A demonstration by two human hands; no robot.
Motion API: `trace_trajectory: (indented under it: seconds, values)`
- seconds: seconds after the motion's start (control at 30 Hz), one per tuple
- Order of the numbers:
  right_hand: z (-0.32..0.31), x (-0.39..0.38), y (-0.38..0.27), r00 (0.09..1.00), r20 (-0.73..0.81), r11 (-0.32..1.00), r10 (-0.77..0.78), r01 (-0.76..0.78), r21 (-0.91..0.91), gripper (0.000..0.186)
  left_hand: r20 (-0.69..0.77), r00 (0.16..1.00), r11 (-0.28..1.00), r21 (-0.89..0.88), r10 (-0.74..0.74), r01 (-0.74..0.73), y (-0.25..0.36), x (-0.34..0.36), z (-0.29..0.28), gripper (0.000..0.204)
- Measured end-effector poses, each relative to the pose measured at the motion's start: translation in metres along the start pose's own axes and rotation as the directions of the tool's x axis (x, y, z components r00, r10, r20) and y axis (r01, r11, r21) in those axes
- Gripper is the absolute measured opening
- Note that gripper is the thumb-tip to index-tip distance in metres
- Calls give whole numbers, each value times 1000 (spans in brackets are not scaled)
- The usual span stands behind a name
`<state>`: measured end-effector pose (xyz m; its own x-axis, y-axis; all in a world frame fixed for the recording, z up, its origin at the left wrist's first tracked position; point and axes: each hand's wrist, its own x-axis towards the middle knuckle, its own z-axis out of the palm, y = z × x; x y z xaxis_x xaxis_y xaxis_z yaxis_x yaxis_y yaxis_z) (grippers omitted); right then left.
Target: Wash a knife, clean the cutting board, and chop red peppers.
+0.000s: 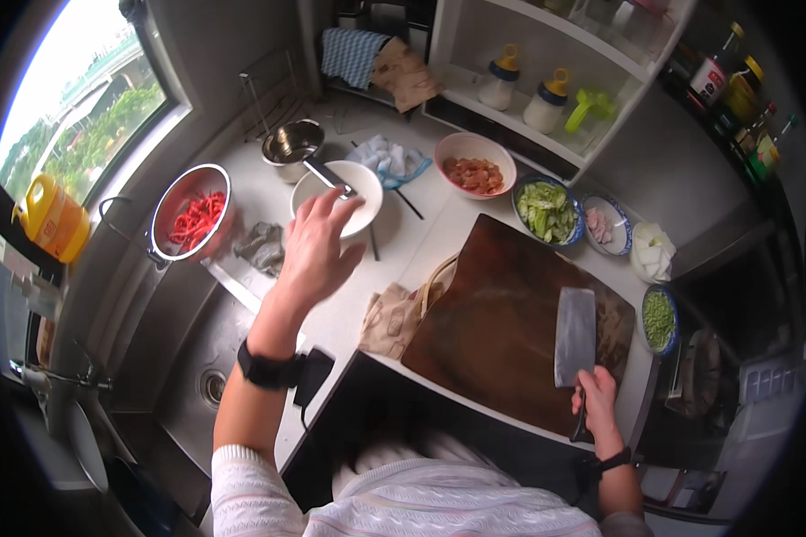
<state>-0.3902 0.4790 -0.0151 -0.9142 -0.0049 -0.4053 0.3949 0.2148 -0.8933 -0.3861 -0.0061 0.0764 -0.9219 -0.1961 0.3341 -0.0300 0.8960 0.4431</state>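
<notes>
My right hand (597,403) is wrapped round the dark handle of a cleaver (575,333). The cleaver's broad blade is over the right part of a brown cutting board (501,304), pointing away from me; I cannot tell whether it touches the board. Raised over the counter, my left hand (318,246) has its fingers apart and nothing in it. Just beyond its fingertips is a white bowl (361,183), partly covered by the hand. The dark handle of a steel saucepan (293,145) reaches over that bowl.
A red-lined colander (157,224) of red strips stands by the sink (188,358). Behind the board are bowls of diced orange-red pieces (475,174), green slices (546,210), pink pieces (602,224), white slices (654,252) and chopped green pieces (659,320). A brown cloth (390,319) lies beside the board.
</notes>
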Motion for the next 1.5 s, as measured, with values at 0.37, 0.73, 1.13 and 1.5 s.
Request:
trace_trajectory:
  seconds: [0.37, 0.73, 1.13, 1.5]
  values:
    - [-23, -7, 11, 996, -75, 989, 40, -29, 147, 18, -70, 960, 861, -464, -270, 208, -39, 275, 85, 70]
    - [-11, -15, 3, 980, -173, 981, 99, -67, 184, 19, -50, 960, 886, 373, -276, 274, -99, 350, 97, 38]
    - [-44, -9, 10, 996, 46, 889, 73, -86, 449, 15, 414, 613, 736, -285, 673, -614, 147, -6, 175, 34]
    - [-74, 2, 19, 995, 96, 807, -9, -50, 589, 21, -48, 966, 963, 98, 255, -250, 141, 6, 228, 23]
